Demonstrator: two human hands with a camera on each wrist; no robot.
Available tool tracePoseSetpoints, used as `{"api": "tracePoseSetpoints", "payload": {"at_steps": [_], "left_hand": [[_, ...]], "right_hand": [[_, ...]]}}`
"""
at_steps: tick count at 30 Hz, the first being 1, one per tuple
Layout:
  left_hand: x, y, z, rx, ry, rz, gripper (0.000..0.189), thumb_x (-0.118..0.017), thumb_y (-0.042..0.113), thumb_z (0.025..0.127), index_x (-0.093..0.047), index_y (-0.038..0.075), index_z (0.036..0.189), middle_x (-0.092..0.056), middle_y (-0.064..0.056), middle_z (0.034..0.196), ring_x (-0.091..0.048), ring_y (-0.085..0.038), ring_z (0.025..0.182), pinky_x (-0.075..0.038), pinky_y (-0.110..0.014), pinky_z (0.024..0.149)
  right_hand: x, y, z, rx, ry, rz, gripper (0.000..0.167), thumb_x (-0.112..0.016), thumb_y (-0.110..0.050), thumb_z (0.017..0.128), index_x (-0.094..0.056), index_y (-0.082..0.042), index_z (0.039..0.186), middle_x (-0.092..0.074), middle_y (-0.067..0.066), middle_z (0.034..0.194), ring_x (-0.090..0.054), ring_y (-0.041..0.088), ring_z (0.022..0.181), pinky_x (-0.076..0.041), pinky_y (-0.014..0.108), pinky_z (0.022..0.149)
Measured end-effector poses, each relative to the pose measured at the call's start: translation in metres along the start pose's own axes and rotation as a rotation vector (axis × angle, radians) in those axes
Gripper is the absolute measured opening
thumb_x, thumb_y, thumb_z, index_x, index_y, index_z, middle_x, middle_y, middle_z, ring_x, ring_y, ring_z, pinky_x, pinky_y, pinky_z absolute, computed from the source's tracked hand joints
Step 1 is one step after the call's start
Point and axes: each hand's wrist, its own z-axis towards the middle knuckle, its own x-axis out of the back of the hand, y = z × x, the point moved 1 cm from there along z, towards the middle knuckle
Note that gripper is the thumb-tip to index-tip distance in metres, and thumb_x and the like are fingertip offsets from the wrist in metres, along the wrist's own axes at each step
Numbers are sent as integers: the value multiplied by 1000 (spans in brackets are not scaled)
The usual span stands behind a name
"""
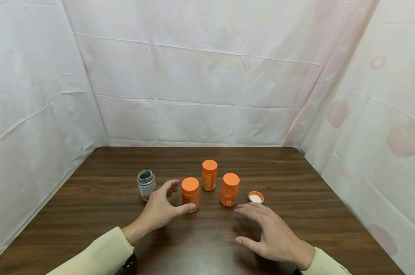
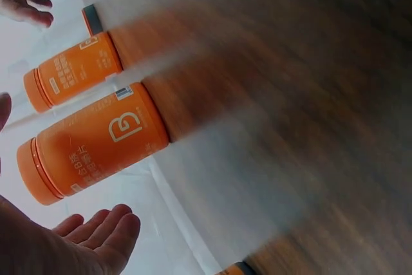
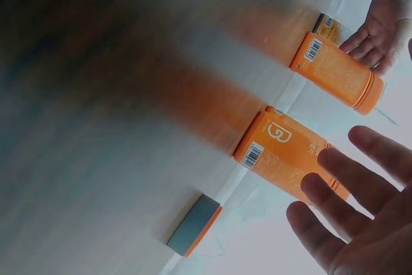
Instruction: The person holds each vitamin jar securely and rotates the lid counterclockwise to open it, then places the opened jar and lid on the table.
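Note:
My left hand is held around the left side of an upright orange bottle, its thumb across the bottle's lower front in the head view. In the left wrist view a gap shows between the fingers and that bottle. Fingers spread and palm down, my right hand hovers over the table, holding nothing. Nearest to it are a second orange bottle and a small round cap, orange-rimmed and white inside. In the right wrist view the cap has a grey side.
A third capped orange bottle stands farther back, between the other two. Left of my left hand is a grey jar with an uncovered mouth. The brown wooden table is bordered by white cloth walls.

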Motion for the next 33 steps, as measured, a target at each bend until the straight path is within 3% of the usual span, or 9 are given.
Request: {"api": "tracePoseSetpoints", "payload": {"at_steps": [7,14,22,33], "left_hand": [[-4,-1,2,18,-20,22,92,-93,51,70,-54,9,142,-65,-9,133,-62,-33,118,-51,-52,97],[-9,-3,5,46,-16,17,90,-95,46,69,-56,9,140,-66,-8,130,-64,-31,117,-51,-51,96],[-17,-7,8,94,-5,-64,85,-97,36,69,-57,8,139,-67,-7,125,-64,-30,117,-51,-51,97],[-25,-8,15,132,-47,-73,79,-95,32,72,-59,13,139,-68,-3,125,-63,-26,117,-49,-49,100]], "right_hand": [[-1,-1,-2,30,-34,-66,67,-84,-53,81,-59,-32,139,-55,-14,142,-53,16,131,-49,49,99],[-2,-3,-1,49,-48,-66,71,-86,-52,78,-57,-33,141,-54,-13,144,-52,16,132,-48,52,99],[-3,-2,0,29,-56,-46,69,-82,-57,81,-57,-33,141,-53,-16,143,-52,14,132,-48,49,100],[-3,-4,0,36,-50,-37,70,-85,-53,79,-59,-30,140,-54,-16,143,-52,14,132,-49,49,99]]}}
